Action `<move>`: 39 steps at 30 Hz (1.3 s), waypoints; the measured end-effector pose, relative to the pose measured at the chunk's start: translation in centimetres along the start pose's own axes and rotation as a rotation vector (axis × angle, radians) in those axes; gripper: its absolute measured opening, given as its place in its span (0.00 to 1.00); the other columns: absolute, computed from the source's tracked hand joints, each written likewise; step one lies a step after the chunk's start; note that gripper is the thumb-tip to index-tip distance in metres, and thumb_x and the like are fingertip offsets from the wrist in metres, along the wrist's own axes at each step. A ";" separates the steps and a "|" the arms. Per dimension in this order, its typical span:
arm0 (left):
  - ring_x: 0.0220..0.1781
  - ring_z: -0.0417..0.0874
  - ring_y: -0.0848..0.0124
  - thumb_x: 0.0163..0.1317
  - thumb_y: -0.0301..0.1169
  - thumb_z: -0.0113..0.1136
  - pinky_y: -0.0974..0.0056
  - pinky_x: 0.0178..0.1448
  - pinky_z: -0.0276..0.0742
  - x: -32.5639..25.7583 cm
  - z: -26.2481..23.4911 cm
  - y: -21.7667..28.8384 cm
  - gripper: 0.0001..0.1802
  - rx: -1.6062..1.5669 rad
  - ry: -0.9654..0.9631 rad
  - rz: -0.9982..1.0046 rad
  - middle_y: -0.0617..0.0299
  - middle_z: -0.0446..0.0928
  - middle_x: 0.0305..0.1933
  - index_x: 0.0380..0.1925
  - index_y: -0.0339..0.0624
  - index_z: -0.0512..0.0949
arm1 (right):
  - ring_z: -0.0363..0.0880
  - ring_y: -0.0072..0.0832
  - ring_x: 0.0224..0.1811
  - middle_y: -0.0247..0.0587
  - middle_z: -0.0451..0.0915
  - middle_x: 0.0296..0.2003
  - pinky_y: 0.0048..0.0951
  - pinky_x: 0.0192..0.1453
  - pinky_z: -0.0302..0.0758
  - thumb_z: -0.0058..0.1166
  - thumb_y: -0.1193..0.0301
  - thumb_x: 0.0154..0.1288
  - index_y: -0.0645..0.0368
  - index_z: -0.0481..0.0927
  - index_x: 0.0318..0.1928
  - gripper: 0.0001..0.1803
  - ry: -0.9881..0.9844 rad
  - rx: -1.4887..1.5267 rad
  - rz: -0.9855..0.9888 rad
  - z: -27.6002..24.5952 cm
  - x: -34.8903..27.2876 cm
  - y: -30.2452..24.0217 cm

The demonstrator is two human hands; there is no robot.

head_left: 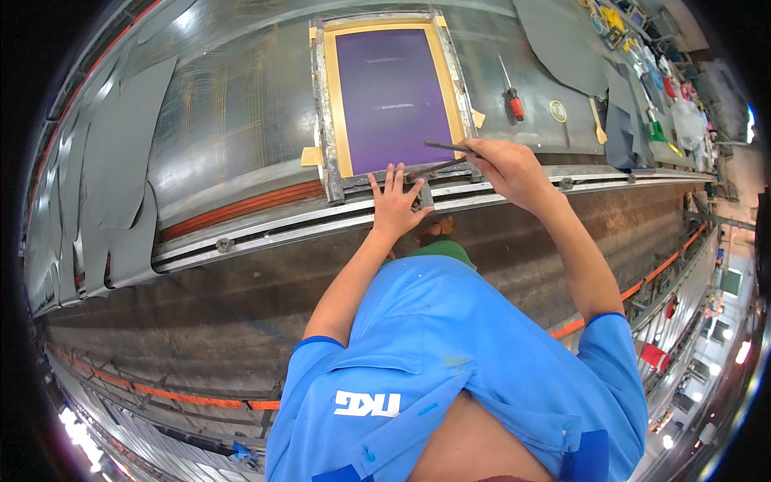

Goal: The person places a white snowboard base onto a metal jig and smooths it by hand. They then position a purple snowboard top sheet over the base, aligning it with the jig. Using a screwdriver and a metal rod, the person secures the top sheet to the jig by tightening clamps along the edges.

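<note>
In the head view, I have the frame [336,104] lying flat on the bench [233,112], just beyond both hands, with a purple panel [393,96] inside its golden border. Its long axis runs away from the body, leaning only slightly, so its short near side faces my fingers.

My left hand [393,207] is the nearer one: its fingers are spread and point away, the tips over that near edge, beside a grey metal block [426,195]. Whether they press down, I can't tell from here.

My right hand [514,171] sits to the right, off the near right corner, thumb and fingers pinching a dark metal tool [450,148]. I read two slim arms on it, reaching left across that corner, the lower one slanting toward my left fingertips. Farther right, well apart, lies a red-handled screwdriver [515,104].
</note>
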State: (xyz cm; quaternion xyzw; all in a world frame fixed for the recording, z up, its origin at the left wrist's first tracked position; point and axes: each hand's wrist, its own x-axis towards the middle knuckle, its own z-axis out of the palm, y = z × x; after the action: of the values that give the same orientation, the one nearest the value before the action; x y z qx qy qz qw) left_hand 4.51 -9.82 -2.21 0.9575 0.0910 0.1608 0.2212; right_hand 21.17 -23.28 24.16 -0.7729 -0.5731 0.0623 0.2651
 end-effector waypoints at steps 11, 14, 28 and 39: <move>0.82 0.57 0.42 0.52 0.63 0.70 0.19 0.77 0.33 0.3 0.4 0.4 0.37 -0.010 0.007 0.007 0.39 0.64 0.76 0.60 0.59 0.84 | 0.83 0.39 0.48 0.40 0.85 0.40 0.42 0.55 0.75 0.61 0.77 0.63 0.50 0.81 0.60 0.24 -0.435 -0.158 -0.193 -1.4 5.0 0.2; 0.82 0.57 0.41 0.52 0.63 0.70 0.19 0.77 0.33 1.0 0.6 0.1 0.38 -0.018 0.006 0.003 0.39 0.64 0.76 0.60 0.59 0.83 | 0.81 0.38 0.53 0.41 0.84 0.46 0.46 0.63 0.72 0.62 0.76 0.62 0.48 0.79 0.64 0.28 -0.497 -0.159 0.093 -1.0 6.8 1.3; 0.85 0.47 0.38 0.49 0.62 0.69 0.18 0.78 0.25 -0.4 2.9 0.8 0.43 -0.162 -0.078 -0.048 0.34 0.55 0.80 0.63 0.55 0.80 | 0.81 0.55 0.39 0.58 0.81 0.34 0.52 0.43 0.73 0.55 0.79 0.66 0.59 0.77 0.56 0.17 -0.541 -0.214 -0.072 -2.0 4.2 -3.3; 0.85 0.45 0.39 0.51 0.63 0.69 0.18 0.77 0.23 0.7 1.9 0.5 0.44 -0.159 -0.139 -0.072 0.37 0.55 0.80 0.65 0.54 0.80 | 0.75 0.40 0.58 0.44 0.74 0.52 0.43 0.55 0.75 0.77 0.67 0.38 0.58 0.85 0.44 0.27 -0.491 -0.583 -0.798 -4.1 9.9 -5.8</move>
State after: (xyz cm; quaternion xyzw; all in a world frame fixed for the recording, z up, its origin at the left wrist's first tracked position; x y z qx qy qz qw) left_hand 5.90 -10.86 -3.38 0.9420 0.0969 0.0927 0.3078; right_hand 21.19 -14.41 32.46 -0.4999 -0.8601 -0.0259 -0.0983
